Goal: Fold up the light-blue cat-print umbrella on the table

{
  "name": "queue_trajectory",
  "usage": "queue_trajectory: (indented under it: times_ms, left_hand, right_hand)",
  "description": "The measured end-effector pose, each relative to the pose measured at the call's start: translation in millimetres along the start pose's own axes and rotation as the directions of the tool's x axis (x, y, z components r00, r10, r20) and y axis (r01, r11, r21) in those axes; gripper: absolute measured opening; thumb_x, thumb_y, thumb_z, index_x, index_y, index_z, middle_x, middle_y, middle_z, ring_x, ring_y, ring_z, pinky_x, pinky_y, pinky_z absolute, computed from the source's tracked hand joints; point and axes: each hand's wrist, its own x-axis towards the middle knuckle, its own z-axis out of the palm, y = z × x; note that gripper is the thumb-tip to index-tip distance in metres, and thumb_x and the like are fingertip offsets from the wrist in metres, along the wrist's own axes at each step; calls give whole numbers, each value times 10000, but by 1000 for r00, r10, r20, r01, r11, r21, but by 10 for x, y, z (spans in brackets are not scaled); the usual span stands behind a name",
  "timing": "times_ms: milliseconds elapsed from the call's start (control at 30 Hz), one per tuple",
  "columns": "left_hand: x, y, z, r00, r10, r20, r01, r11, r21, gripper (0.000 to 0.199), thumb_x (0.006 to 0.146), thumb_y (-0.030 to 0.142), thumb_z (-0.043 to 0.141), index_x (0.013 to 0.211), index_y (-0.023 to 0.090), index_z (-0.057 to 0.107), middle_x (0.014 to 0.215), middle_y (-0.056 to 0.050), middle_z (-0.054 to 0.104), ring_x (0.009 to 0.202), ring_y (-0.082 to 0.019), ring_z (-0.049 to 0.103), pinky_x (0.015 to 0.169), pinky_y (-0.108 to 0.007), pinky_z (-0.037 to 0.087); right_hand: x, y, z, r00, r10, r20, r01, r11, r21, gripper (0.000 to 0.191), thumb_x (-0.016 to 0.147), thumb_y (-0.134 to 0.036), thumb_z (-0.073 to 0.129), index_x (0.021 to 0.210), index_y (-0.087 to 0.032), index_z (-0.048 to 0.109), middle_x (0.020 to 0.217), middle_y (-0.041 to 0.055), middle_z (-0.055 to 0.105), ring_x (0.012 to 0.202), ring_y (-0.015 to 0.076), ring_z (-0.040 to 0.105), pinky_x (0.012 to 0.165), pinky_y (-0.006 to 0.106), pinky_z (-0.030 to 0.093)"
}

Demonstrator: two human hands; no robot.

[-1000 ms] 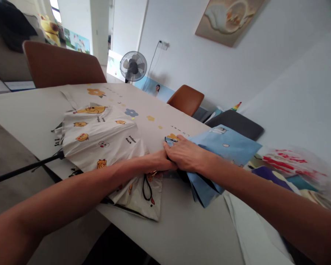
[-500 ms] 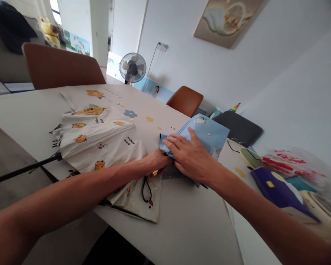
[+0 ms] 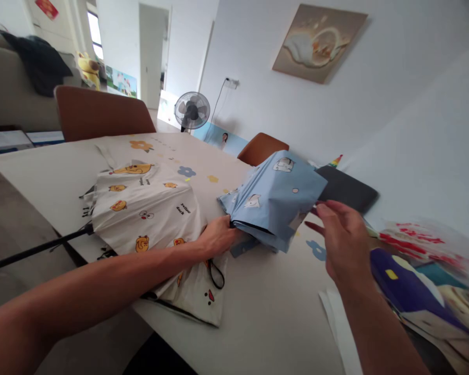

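Table [image 3: 258,312] open toward near edge, left hand [image 3: 219,234] clamped on blue umbrella [image 3: 273,195], right hand [image 3: 346,242] beside it, fingers parted, white umbrella [image 3: 160,211] crowding left.

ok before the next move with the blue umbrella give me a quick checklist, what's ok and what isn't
1. Left hand gripping the blue umbrella: ok, closed at its gathered end.
2. Right hand holding the blue fabric: cannot tell, fingertips are at its edge but contact is unclear.
3. Blue panels lying flat and tight: not ok, they flare loosely.
4. Blue umbrella's closing strap fastened: cannot tell, no strap is clearly visible.
5. White umbrella wholly on the table: not ok, its black shaft juts past the edge.
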Motion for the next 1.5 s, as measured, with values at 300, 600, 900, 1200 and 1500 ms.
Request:
queue_trajectory:
  times_ms: [300,600,900,1200,1500]
  left_hand:
    - [-29,6,21,999,50,-7,-50,997,50,215,725,365,477,628,174,482,393,59,432,333,-63,378,348,-173,293]
    - [-33,-71,77,991,50,122,-50,999,-3,407,741,452,448,448,173,412,328,26,407,313,-70,377,366,-182,300]
    - [-56,-29,59,997,40,65,-43,998,41,466,735,420,463,350,163,416,307,-3,404,325,-68,378,392,-186,316]
    - [-43,-46,82,986,131,102,-148,972,180,261,725,325,495,521,163,492,455,1,518,458,-102,485,440,-188,348]
    - [-118,-92,136,913,350,211,-406,833,375,187,692,156,498,848,173,601,892,-81,662,897,-213,590,715,-246,441]
  right_hand:
    - [-86,-178,-52,854,271,443,-366,920,142,367,792,-508,425,955,-208,560,904,86,657,751,246,633,523,359,512]
    - [-224,-522,-269,857,-241,455,226,970,86,462,879,-390,244,1340,-373,254,1317,40,456,1140,235,489,802,450,449]
    - [-162,-372,-203,942,-116,315,31,964,264,283,808,-341,481,1065,-237,541,1165,86,568,1117,250,507,870,454,456]
    - [-69,-196,-249,963,-267,-35,259,953,-158,293,774,-296,543,1058,-234,582,1115,53,594,1060,227,534,931,470,392]
    - [20,-355,-591,812,-545,210,584,742,-329,406,747,-207,532,1150,-254,509,1257,41,495,1183,232,429,1008,422,308]
